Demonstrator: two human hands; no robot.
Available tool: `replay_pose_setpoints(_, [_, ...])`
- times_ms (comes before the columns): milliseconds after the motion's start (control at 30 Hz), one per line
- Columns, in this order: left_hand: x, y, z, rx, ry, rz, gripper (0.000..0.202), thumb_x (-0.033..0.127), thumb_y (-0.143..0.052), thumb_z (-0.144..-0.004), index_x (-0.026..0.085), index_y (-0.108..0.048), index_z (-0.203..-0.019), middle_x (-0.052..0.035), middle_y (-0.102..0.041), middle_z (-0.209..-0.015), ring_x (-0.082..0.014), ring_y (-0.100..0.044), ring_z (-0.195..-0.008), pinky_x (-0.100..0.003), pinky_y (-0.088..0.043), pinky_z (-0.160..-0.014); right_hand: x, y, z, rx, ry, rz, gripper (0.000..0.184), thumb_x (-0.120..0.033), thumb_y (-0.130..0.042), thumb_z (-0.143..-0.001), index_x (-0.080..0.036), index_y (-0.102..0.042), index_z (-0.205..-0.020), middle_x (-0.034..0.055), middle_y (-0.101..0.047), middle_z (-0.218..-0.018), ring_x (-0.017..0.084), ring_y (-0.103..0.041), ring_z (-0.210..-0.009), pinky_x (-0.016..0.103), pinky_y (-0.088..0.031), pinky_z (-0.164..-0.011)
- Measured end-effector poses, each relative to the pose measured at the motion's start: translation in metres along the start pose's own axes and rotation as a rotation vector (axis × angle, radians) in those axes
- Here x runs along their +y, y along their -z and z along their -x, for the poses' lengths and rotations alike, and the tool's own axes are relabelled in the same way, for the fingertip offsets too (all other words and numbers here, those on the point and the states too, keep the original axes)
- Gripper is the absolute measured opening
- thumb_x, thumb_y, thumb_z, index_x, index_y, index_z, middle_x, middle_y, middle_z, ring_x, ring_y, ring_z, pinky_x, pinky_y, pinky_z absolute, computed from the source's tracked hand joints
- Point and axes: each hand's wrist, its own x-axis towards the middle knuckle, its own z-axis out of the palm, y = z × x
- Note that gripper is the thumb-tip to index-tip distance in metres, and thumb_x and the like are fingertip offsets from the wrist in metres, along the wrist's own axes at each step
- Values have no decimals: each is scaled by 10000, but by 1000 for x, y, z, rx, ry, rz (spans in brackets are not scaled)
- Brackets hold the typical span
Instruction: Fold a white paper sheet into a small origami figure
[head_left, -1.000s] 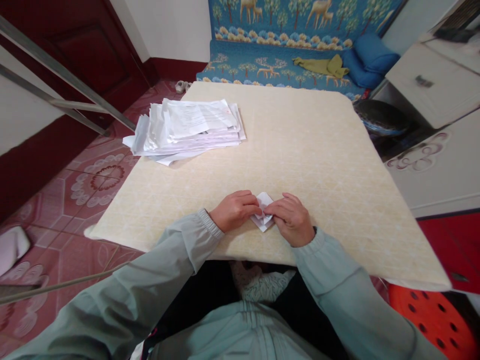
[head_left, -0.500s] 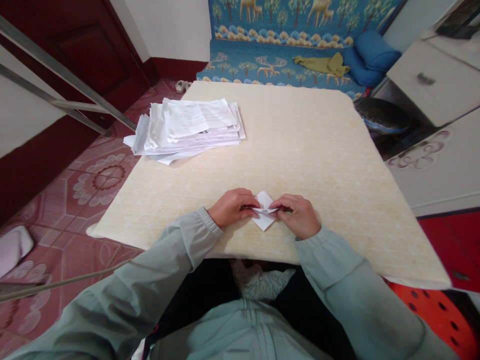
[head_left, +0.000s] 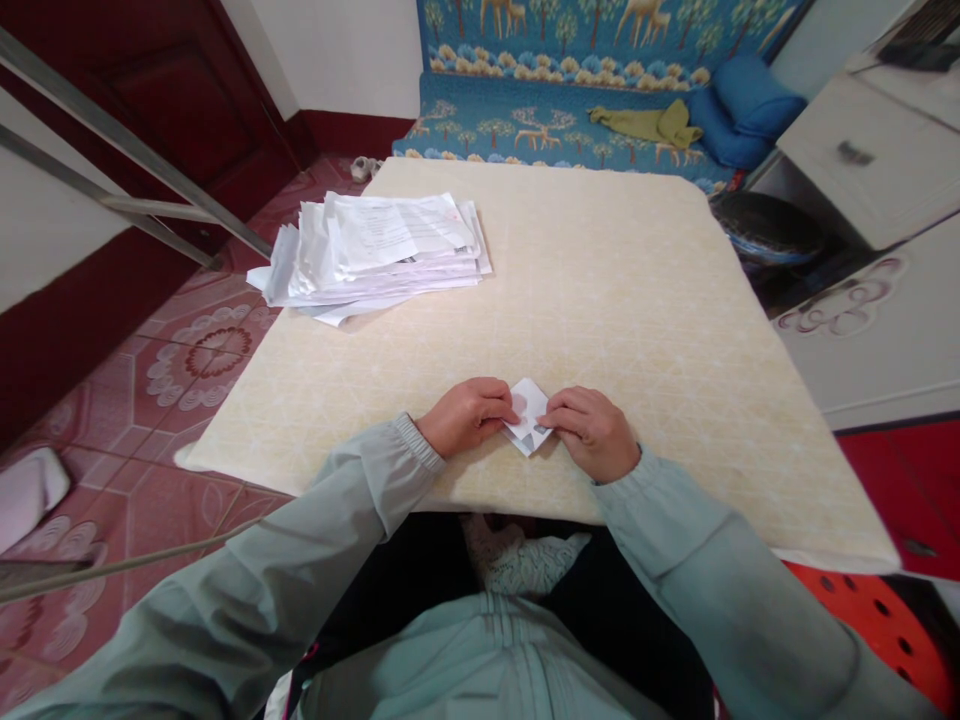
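A small folded piece of white paper (head_left: 529, 396) lies near the front edge of the table, turned so one corner points at me. Its lower part shows creases and a grey patch. My left hand (head_left: 471, 415) pinches its left side, thumb and fingers closed at the edge. On the opposite side, my right hand (head_left: 595, 430) has its fingertips closed on the right corner. Parts of both side corners are hidden under the fingers.
A thick stack of papers (head_left: 397, 245) sits at the table's back left. The table (head_left: 600, 270) has a cream patterned cover. Beyond it stands a blue patterned couch (head_left: 495, 105) with a green cloth (head_left: 652, 125). An orange stool (head_left: 870, 610) is at the lower right.
The raised flaps across the middle of the folded paper now lie flat. My fingers have shifted slightly, pressing on its sides, and the paper has stayed in place.
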Motion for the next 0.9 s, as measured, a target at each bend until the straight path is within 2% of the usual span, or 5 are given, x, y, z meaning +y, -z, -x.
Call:
replay_pose_setpoints(267, [2, -2, 4, -9, 23, -108, 227, 146, -480, -877, 183, -703, -859, -60, -645, -856, -155, -591, -797, -287, -467, -737, -8, 2, 4, 12, 109, 130, 301, -125, -440, -902, -260, -694, -994, 49, -655, -880, 166, -551, -808, 330, -396, -708])
replay_pose_setpoints(433, [7, 2, 3, -7, -99, -213, 218, 165, -484, -895, 231, -691, -911, -46, -674, -967, -147, -600, -864, -292, -422, -761, -7, 1, 5, -18, 152, 179, 280, -143, -474, -895, -294, -705, -943, 25, -660, -861, 165, -507, -776, 330, -361, -678])
replay_pose_setpoints(533, [11, 6, 2, -49, -183, -265, 190, 193, -498, -907, 239, -678, -948, -28, -700, -945, -147, -596, -854, -295, -389, -740, -6, 1, 6, -32, 156, 202, 265, -139, -495, -876, -292, -702, -942, 22, -662, -881, 167, -490, -770, 332, -355, -674])
replay_pose_setpoints(700, [11, 6, 3, -30, -193, -313, 189, 203, -500, -914, 235, -687, -911, -19, -717, -911, -139, -591, -853, -295, -371, -744, -7, 4, 6, -66, 165, 195, 283, -127, -528, -820, -276, -688, -1000, 28, -657, -925, 181, -507, -806, 353, -367, -705])
replay_pose_setpoints(900, [7, 1, 6, 29, -200, -401, 195, 197, -506, -911, 233, -696, -890, -13, -721, -920, -146, -575, -833, -295, -374, -691, -12, 5, 4, -65, 155, 218, 312, -126, -510, -848, -298, -675, -1049, 26, -668, -916, 187, -513, -825, 365, -357, -733])
